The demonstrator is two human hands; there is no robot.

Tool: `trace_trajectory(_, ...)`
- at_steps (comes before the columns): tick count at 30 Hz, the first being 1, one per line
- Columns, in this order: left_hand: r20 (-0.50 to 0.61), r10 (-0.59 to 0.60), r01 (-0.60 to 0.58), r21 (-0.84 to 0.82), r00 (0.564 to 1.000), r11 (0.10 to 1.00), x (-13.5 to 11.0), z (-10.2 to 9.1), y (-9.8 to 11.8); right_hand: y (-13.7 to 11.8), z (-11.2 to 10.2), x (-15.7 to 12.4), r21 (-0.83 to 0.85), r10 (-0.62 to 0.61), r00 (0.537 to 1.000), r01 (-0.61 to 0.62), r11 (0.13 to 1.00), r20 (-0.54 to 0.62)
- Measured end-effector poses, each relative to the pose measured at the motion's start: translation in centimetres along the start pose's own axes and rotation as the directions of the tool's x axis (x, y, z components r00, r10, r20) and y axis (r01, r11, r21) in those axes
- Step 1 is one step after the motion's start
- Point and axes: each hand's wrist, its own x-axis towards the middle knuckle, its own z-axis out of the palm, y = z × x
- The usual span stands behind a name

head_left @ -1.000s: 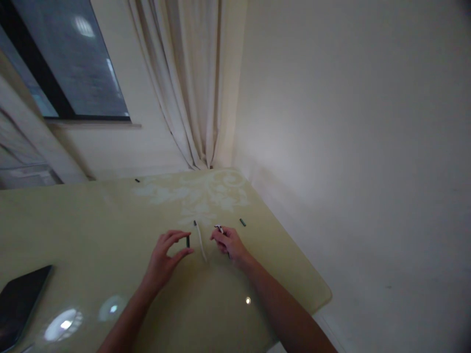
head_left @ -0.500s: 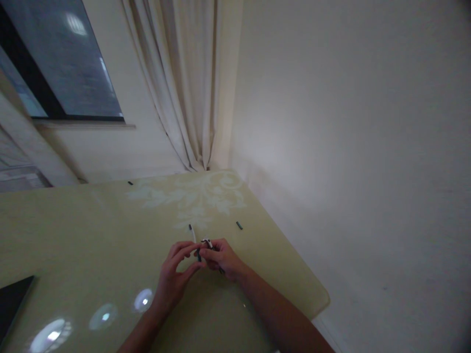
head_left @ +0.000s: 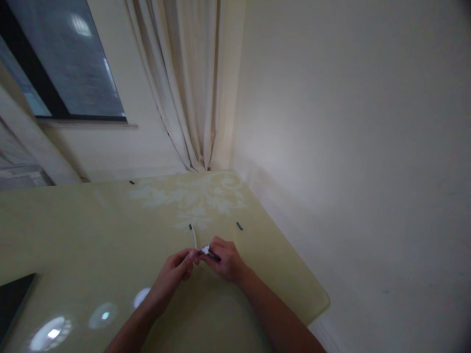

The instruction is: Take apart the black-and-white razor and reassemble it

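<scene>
My two hands meet over the pale green table [head_left: 73, 230]. My right hand [head_left: 224, 260] is closed on a thin pen [head_left: 209, 252] with a white and black end. My left hand [head_left: 172, 274] pinches a small dark cap at the pen's tip, fingers pressed together; the cap itself is mostly hidden. Just beyond my hands lies a second white pen [head_left: 193, 236] with a dark tip, pointing away from me.
A small black cap [head_left: 239, 226] lies to the right near the table's edge, another small black piece [head_left: 131, 182] at the far side. A dark flat device [head_left: 14, 299] sits at the left. A curtain [head_left: 187, 83], a window and a bare wall stand behind.
My hands, apart a second ago with the left holding a black cap, have come together; the cap now meets the tip of the pen in my right hand.
</scene>
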Motion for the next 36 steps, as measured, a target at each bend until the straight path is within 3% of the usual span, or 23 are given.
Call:
trace_trajectory(3,0.015,-0.035,0.035,-0.024,0.999,0.999,-0.2,0.1,0.0,-0.1,-0.1,-0.2,-0.139,-0.081,0.993,0.093,0.986,0.089)
trace_trajectory(7,0.019,-0.068,0.069,-0.054,0.997,0.996,-0.3,0.0,-0.1,-0.6,-0.5,-0.2,-0.164,-0.105,0.989,0.121,0.979,0.102)
trace_trajectory(12,-0.038,0.022,-0.028,-0.16,0.999,0.987,-0.1,-0.6,-0.9,-1.5,-1.2,-0.2,0.031,-0.065,0.995,0.062,0.998,0.08)
trace_trajectory(18,-0.047,0.081,-0.088,-0.18,0.996,0.98,0.3,-0.9,-1.3,-2.4,-1.0,0.1,0.199,0.05,0.972,-0.097,0.975,0.23)
trace_trajectory(23,-0.024,0.116,-0.118,-0.181,0.993,0.976,0.1,-0.9,-1.1,-2.7,-0.6,0.3,0.125,0.124,0.97,-0.152,0.98,0.208)
trace_trajectory(36,-0.008,0.167,-0.165,-0.209,0.986,0.964,-0.2,-0.5,-0.5,-2.1,-0.3,0.1,-0.026,0.115,0.945,-0.112,0.993,0.306)
